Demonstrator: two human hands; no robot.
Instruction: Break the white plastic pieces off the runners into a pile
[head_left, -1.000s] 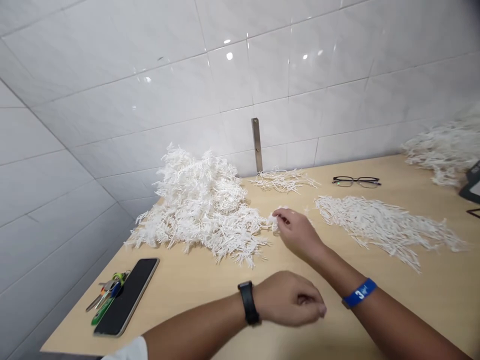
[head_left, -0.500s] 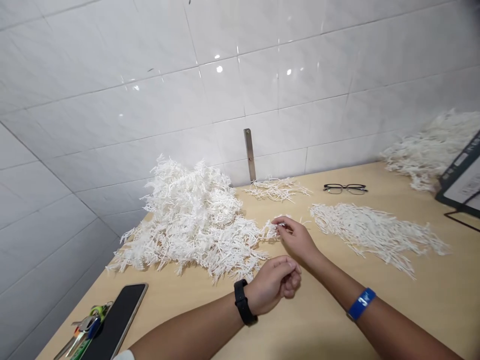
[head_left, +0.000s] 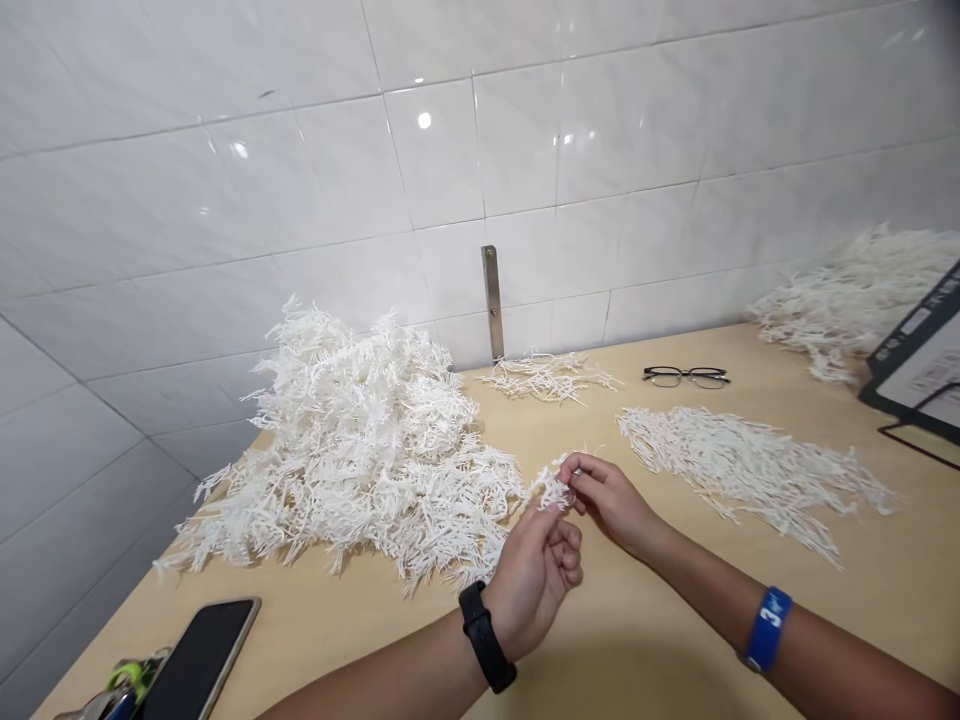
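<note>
My right hand pinches a small tuft of thin white plastic-looking strands between thumb and fingertips. Just below it, my left hand has its fingers curled, and its thumb tip meets the lower edge of that tuft. Whether the left fingers grip a strand is hidden. To the left rises a big tangled heap of the same white strands, its right edge close behind my left hand. On the right a flatter spread of white strands lies roughly lined up on the table.
Along the tiled wall, a loose little pile of strands lies below a metal bracket. Black-framed glasses, another strand heap and a dark-edged box are at the right. A phone and keys lie front left.
My left hand has turned upward, its thumb now meeting the strands. My right hand has come slightly nearer, with the tuft at its fingertips. The view has shifted a little.
</note>
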